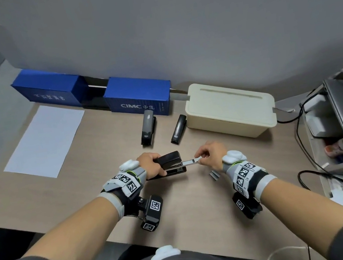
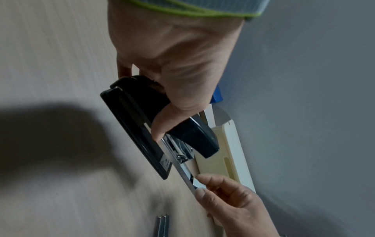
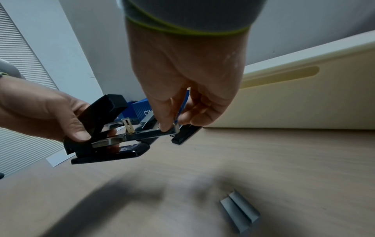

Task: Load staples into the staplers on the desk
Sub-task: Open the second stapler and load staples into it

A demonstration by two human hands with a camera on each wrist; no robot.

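Note:
My left hand (image 1: 152,166) grips a black stapler (image 1: 170,161) just above the desk, its top lifted. A metal staple tray (image 1: 190,162) sticks out of the stapler's front towards the right. My right hand (image 1: 202,156) pinches the tray's outer end between thumb and forefinger, as the right wrist view shows at the tray (image 3: 150,133). Two strips of staples (image 1: 214,174) lie on the desk under my right wrist, also seen as grey staples (image 3: 239,210). Two more black staplers (image 1: 148,130) (image 1: 178,129) lie shut further back.
A cream box (image 1: 230,109) stands at the back right and two blue container boxes (image 1: 138,97) (image 1: 47,91) along the wall. A white sheet of paper (image 1: 44,141) lies at the left. Shelves with cables (image 1: 301,131) crowd the right edge.

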